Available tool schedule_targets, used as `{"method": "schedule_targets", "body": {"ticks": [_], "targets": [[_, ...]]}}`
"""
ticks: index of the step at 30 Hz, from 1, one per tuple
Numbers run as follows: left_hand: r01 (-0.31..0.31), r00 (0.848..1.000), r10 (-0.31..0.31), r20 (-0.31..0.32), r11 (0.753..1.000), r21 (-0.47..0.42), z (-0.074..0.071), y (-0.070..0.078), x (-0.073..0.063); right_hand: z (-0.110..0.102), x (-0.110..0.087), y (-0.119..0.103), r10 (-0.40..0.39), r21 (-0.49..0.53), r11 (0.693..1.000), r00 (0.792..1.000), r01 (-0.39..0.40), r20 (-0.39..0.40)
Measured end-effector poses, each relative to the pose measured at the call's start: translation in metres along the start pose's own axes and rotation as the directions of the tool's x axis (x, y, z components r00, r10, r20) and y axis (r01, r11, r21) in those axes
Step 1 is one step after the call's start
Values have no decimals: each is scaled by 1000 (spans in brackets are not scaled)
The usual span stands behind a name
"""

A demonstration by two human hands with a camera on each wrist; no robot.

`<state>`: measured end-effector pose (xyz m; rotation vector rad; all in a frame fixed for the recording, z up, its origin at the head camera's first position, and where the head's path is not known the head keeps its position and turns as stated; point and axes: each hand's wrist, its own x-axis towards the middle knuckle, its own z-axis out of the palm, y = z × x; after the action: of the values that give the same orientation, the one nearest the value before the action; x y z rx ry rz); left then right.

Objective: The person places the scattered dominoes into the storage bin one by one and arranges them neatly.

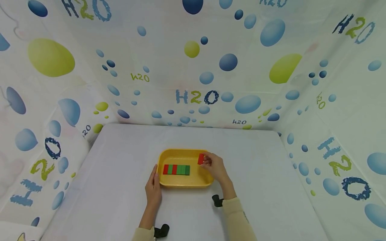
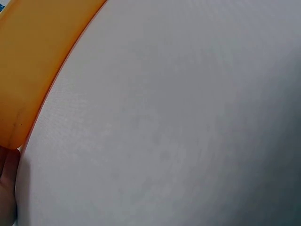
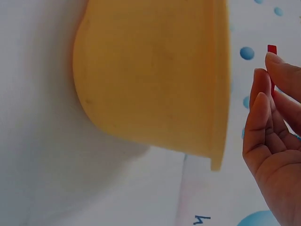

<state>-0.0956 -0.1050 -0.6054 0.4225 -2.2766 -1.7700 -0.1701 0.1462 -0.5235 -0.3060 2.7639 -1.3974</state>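
Observation:
A yellow tray (image 1: 197,180) sits on the white table, with a row of small red and green tiles (image 1: 176,169) side by side in its left part. My left hand (image 1: 153,190) rests against the tray's left side, its fingers lying along the outer wall. In the left wrist view, only part of that hand (image 2: 7,186) shows, at the lower corner of the tray (image 2: 37,70). Above the tray's right end, my right hand (image 1: 215,167) pinches a thin red tile (image 1: 200,159) between thumb and fingertips. Edge-on, the same tile (image 3: 272,49) shows in the right wrist view.
The white table (image 1: 271,187) spreads around the tray. Behind it and at both sides hang white sheets (image 1: 169,50) printed with blue and green drops. Black wrist cameras (image 1: 217,201) are strapped below both hands.

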Motion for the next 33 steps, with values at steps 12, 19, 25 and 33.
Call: {"method": "schedule_targets", "body": {"ticks": [12, 19, 25, 33], "targets": [[7, 1000, -7, 10, 1000, -13, 0, 0, 1, 22, 9, 2, -4, -22, 1000, 993, 6, 121], [6, 1000, -6, 8, 1000, -14, -1, 0, 1, 32, 13, 6, 38, -58, 998, 988, -30, 149], [-1, 1000, 1, 2, 1000, -13, 0, 1, 1, 40, 15, 11, 47, -111, 993, 983, -27, 178], [-11, 1000, 11, -3, 1000, -21, 1, -2, 2, 44, 15, 8, 79, -201, 979, 977, -39, 197]]}}
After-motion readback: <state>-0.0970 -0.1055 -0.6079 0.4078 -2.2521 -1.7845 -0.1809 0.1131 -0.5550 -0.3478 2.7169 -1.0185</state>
